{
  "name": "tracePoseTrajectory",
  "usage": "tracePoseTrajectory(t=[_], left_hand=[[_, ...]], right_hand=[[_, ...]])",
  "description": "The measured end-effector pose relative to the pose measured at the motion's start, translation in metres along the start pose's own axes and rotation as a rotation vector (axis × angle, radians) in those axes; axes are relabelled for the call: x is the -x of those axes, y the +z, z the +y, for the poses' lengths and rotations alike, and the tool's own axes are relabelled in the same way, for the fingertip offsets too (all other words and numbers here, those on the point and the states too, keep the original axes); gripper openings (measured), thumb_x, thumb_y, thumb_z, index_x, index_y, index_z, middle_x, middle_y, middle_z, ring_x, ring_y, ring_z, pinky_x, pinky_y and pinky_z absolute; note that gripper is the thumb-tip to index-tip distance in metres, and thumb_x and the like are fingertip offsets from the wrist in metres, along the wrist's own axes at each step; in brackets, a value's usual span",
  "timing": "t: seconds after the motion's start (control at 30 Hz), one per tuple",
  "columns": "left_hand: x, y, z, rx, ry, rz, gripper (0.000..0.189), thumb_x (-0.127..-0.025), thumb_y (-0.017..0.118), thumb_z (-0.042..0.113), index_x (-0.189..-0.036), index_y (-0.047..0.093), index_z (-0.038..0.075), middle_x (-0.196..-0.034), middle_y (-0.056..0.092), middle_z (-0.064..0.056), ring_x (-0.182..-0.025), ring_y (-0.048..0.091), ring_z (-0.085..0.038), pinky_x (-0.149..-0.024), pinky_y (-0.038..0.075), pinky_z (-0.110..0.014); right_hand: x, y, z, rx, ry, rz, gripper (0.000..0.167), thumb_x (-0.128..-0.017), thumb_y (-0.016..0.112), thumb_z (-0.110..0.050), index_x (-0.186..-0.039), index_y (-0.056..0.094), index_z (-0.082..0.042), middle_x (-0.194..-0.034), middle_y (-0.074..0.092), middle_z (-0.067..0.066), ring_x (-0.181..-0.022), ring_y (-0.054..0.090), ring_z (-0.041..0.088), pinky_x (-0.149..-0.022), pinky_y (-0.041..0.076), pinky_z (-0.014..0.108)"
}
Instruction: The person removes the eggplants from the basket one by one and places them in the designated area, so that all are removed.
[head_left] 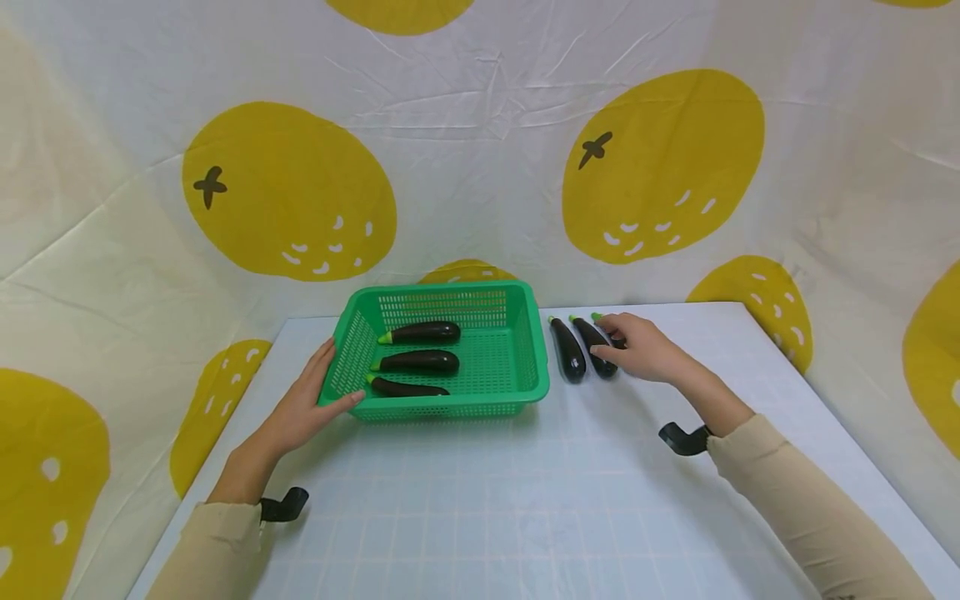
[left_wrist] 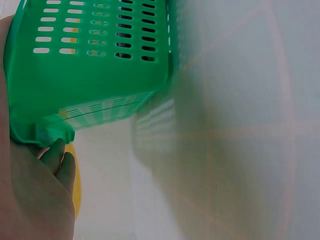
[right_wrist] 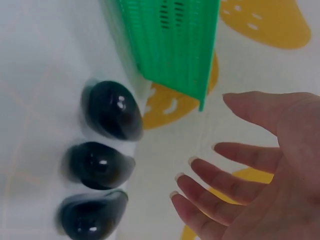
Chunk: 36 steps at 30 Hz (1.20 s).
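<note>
A green plastic basket (head_left: 491, 407) holds three dark eggplants: a back one (head_left: 423, 332), a middle one (head_left: 420, 362) and a front one (head_left: 408, 389) partly hidden by the rim. My left hand (head_left: 303, 408) rests at its left front corner, fingers along the left rim, thumb over the front rim. On the table to its right lie three more eggplants, one nearest the basket (head_left: 568, 350), one in the middle (head_left: 592, 343) and an outer one (right_wrist: 92, 215), mostly covered by my right hand in the head view. Above these, my right hand (head_left: 637, 346) hovers with spread fingers, holding nothing.
A light blue checked cloth (head_left: 480, 517) covers the table. Behind it hangs a white curtain (head_left: 480, 192) printed with large yellow fruit. Black mounts are strapped to both wrists.
</note>
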<state>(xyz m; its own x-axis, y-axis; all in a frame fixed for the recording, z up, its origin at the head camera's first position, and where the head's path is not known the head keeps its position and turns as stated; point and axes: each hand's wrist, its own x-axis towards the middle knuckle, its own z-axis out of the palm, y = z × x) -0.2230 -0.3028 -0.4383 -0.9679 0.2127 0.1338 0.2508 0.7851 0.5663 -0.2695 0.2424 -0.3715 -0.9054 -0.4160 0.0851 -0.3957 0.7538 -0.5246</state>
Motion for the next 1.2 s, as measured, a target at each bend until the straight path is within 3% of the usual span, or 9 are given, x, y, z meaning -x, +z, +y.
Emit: tracePoseTrajectory(t=[0.23,0.5,0.7,0.87,1.2], left_hand=[[0.000,-0.001,0.000,-0.005,0.002,0.002,0.103,-0.096,0.065,0.055,-0.166,0.004,0.011,-0.173,0.002,-0.009,-0.154,0.015,-0.044,-0.112,0.023,-0.075],[0.000,-0.001,0.000,-0.002,-0.001,0.007,0.102,-0.095,0.065,0.055,-0.166,0.005,0.010,-0.172,0.002,-0.009,-0.154,0.015,-0.044,-0.112,0.022,-0.075],[0.000,-0.001,0.000,0.004,-0.008,-0.001,0.103,-0.095,0.065,0.056,-0.166,0.004,0.012,-0.173,0.001,-0.007,-0.154,0.014,-0.042,-0.113,0.022,-0.075],[0.000,-0.001,0.000,0.004,-0.012,-0.005,0.103,-0.095,0.065,0.056,-0.166,0.004,0.012,-0.173,0.001,-0.007,-0.154,0.014,-0.043,-0.112,0.022,-0.076],[0.001,-0.001,0.003,0.009,-0.014,-0.008,0.103,-0.095,0.065,0.057,-0.166,0.004,0.013,-0.173,0.001,-0.006,-0.155,0.014,-0.042,-0.113,0.022,-0.075]], right_hand=[[-0.004,0.008,-0.013,0.011,-0.117,0.015,0.050,-0.097,0.070,-0.017,-0.139,0.057,0.005,-0.127,0.062,0.023,-0.113,0.059,0.039,-0.097,0.050,0.056],[-0.009,0.021,-0.031,0.009,-0.233,-0.009,0.049,-0.096,0.072,-0.018,-0.139,0.058,0.002,-0.133,0.063,0.018,-0.122,0.058,0.035,-0.103,0.048,0.054],[-0.016,0.031,-0.048,-0.025,-0.312,-0.027,0.047,-0.097,0.070,-0.017,-0.138,0.058,0.003,-0.133,0.064,0.016,-0.119,0.059,0.031,-0.101,0.050,0.052],[-0.023,0.041,-0.064,-0.070,-0.333,-0.058,0.047,-0.098,0.069,-0.018,-0.139,0.057,0.002,-0.132,0.063,0.017,-0.115,0.061,0.031,-0.097,0.052,0.050],[-0.041,0.064,-0.095,-0.073,-0.410,-0.141,0.049,-0.098,0.069,-0.019,-0.142,0.056,-0.002,-0.137,0.061,0.011,-0.119,0.060,0.026,-0.102,0.051,0.044]])
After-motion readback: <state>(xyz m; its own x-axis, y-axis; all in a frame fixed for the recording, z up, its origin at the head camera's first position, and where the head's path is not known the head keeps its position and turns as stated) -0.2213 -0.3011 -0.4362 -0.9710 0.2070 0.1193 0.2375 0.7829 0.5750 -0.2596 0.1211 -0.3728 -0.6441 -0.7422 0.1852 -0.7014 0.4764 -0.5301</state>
